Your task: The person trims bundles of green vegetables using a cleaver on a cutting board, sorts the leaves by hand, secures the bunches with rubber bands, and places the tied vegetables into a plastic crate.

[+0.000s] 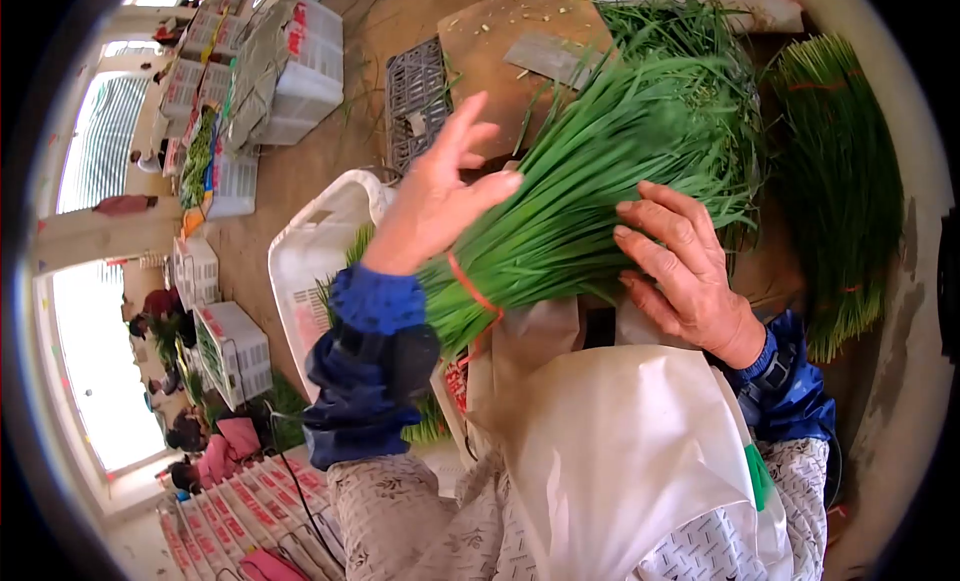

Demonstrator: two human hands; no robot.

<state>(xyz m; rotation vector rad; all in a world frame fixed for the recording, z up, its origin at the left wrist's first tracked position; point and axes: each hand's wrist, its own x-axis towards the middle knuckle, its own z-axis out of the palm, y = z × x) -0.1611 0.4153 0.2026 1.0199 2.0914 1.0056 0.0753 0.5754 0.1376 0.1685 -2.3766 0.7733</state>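
Note:
A large bunch of long green leaves (590, 171) lies across the person's lap, tied near its lower left end with a red band (470, 286). My left hand (437, 191) is over the left side of the bunch, fingers spread, slightly blurred; whether it touches the leaves is unclear. On the right edge of the bunch rests my right hand (685, 271), its fingers apart and slightly bent against the leaves. Neither hand is wrapped round anything. A pale apron (620, 431) covers the lap below.
A white basket (285, 271) with green stalks stands at the left. Beyond the bunch are a board (480, 31) with a metal blade (550, 59) and a dark crate (415, 101). Another tied bunch (840, 191) lies right. Several people and white crates (305, 71) are farther left.

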